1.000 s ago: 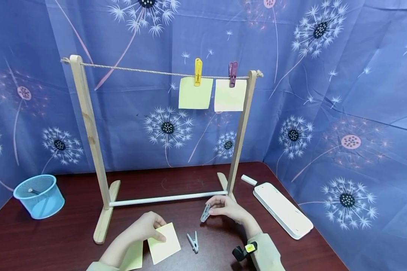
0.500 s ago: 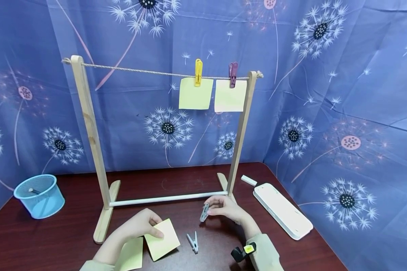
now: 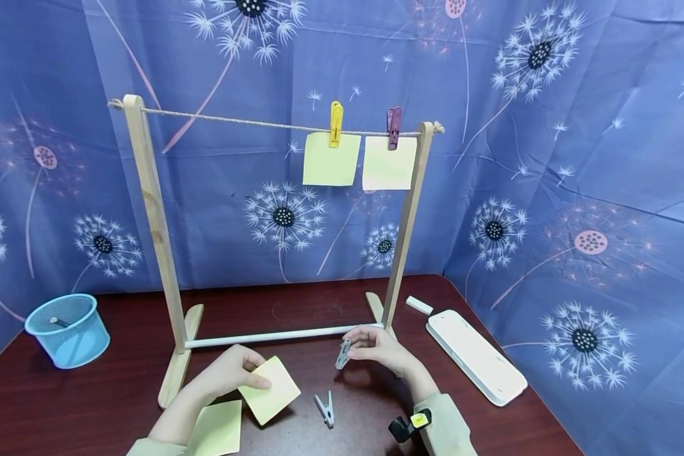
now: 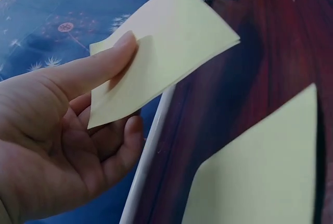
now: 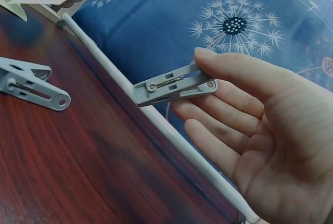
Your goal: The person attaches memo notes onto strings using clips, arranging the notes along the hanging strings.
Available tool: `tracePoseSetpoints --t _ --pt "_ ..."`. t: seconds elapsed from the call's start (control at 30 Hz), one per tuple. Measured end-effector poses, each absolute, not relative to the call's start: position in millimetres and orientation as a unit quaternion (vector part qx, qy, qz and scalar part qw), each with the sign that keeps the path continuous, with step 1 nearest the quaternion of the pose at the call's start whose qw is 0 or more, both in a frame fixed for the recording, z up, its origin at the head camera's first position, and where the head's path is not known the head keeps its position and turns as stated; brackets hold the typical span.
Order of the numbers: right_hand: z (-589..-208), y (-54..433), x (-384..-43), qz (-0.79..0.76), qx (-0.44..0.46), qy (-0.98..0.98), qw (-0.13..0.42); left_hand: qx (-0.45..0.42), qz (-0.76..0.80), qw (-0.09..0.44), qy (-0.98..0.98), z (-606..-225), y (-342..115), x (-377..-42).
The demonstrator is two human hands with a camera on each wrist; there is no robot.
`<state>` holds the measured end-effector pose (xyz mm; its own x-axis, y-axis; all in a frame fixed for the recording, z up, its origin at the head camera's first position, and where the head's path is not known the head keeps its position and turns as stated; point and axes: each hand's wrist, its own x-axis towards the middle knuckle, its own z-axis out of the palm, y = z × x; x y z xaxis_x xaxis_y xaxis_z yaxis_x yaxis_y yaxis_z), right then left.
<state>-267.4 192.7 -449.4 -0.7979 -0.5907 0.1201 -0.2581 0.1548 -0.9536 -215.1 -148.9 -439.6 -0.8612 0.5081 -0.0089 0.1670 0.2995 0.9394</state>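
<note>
Between the left grip (image 3: 232, 373), pinching yellow notepaper (image 3: 272, 395), and right grip (image 3: 380, 349), pinching a grey clothespin (image 3: 343, 355), lies a second clothespin (image 3: 327, 415).

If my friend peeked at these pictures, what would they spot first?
Probably the bright yellow clip and purple clip on the rope, each holding a paper square. Below, near the white bar, the left hand pinches yellow paper and the right hand a gray clip.

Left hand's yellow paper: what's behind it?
Left wrist view: fingers of the left hand partly show behind the paper; past its top corner, the right hand with a gray clothespin. Some fingertips and background are covered.
</note>
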Motion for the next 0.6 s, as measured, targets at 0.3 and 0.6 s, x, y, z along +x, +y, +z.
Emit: tracePoseSetpoints --t 0.3,0.6 --pt "-448.1 186.8 -267.2 -0.603 -0.291 0.731 0.128 0.169 0.564 0.091 0.803 -444.7 -149.7 -218.8" --pt "-445.2 179.2 -265.9 -0.584 -0.293 0.747 0.122 0.150 0.589 0.074 0.790 -453.6 -147.6 -221.6"
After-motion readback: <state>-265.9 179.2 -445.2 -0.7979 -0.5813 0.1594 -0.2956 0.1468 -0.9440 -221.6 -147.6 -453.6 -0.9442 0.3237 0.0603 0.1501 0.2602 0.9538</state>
